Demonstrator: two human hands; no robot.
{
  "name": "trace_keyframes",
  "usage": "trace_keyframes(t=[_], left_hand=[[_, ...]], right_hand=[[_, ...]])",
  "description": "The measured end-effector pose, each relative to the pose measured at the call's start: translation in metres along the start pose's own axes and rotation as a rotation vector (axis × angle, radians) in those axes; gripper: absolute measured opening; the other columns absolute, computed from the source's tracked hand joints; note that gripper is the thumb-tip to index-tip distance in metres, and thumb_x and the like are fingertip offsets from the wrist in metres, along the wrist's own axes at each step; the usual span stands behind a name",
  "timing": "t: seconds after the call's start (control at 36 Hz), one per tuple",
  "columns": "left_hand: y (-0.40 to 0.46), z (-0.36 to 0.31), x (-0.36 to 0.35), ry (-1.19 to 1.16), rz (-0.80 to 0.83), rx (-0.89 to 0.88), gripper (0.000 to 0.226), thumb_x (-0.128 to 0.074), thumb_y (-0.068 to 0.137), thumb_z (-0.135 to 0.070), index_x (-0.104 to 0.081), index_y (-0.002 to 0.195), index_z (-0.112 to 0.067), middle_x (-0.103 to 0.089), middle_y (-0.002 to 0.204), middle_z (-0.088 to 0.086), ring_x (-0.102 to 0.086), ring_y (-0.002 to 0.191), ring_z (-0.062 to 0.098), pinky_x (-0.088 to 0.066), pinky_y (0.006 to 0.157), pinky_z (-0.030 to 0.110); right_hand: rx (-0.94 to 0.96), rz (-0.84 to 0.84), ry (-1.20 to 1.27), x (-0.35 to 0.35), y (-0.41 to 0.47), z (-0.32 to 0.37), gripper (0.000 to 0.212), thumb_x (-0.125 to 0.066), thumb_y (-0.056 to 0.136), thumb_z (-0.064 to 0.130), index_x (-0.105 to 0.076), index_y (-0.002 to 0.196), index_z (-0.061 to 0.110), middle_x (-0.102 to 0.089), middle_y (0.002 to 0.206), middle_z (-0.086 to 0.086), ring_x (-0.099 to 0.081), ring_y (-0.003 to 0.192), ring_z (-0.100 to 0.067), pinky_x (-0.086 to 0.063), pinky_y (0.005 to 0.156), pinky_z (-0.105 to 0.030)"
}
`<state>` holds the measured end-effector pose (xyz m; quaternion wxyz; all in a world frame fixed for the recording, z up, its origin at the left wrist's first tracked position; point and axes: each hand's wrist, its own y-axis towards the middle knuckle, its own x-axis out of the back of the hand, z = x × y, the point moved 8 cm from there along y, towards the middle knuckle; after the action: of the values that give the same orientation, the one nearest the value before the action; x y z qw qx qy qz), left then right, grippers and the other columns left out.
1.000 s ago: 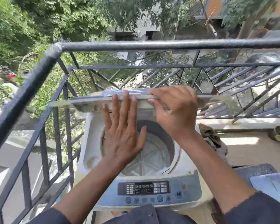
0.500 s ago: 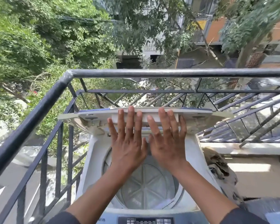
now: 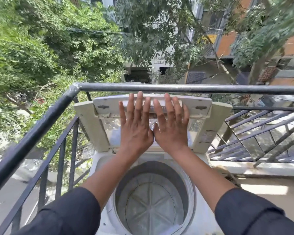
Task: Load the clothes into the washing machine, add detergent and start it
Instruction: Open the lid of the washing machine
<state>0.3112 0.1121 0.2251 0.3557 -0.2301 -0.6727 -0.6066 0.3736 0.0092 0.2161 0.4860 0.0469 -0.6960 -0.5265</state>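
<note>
A white top-loading washing machine [image 3: 100, 167] stands on a balcony right below me. Its folding lid [image 3: 88, 126] is raised nearly upright against the railing. My left hand [image 3: 136, 126] and my right hand [image 3: 171, 128] lie flat side by side on the lid's inner face, fingers straight and pointing up. The round drum [image 3: 151, 206] is open and I see no clothes in it, only the ribbed pulsator at the bottom. No detergent is visible.
A dark metal railing [image 3: 159, 88] runs behind the lid and down the left side [image 3: 32, 138]. A brownish heap of cloth [image 3: 227, 175] lies on the balcony floor right of the machine. Trees and buildings fill the background.
The lid went from half-raised and folded to nearly upright. My right hand let go of its edge and now presses flat beside my left. The view tilted up.
</note>
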Motion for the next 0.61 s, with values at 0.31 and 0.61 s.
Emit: trace_keyframes(t=[0.31, 0.61], left_hand=[[0.029, 0.009, -0.022, 0.045, 0.109, 0.013, 0.111, -0.059, 0.079, -0.055, -0.012, 0.169, -0.010, -0.003, 0.178, 0.015, 0.000, 0.165, 0.038, -0.010, 0.128, 0.067], [0.040, 0.013, -0.027, 0.071, 0.180, 0.014, 0.116, -0.047, 0.077, -0.070, -0.006, 0.169, -0.011, -0.001, 0.178, 0.015, 0.003, 0.164, 0.038, -0.007, 0.129, 0.067]], right_hand=[[-0.029, 0.152, -0.066, -0.012, 0.026, -0.006, 0.079, -0.056, 0.085, 0.027, -0.037, 0.162, 0.021, -0.027, 0.170, -0.014, -0.024, 0.158, -0.038, -0.020, 0.122, -0.063], [-0.049, 0.302, -0.078, -0.020, 0.037, -0.010, 0.089, -0.060, 0.082, 0.026, -0.027, 0.165, 0.024, -0.017, 0.173, -0.011, -0.014, 0.160, -0.036, -0.014, 0.124, -0.060]])
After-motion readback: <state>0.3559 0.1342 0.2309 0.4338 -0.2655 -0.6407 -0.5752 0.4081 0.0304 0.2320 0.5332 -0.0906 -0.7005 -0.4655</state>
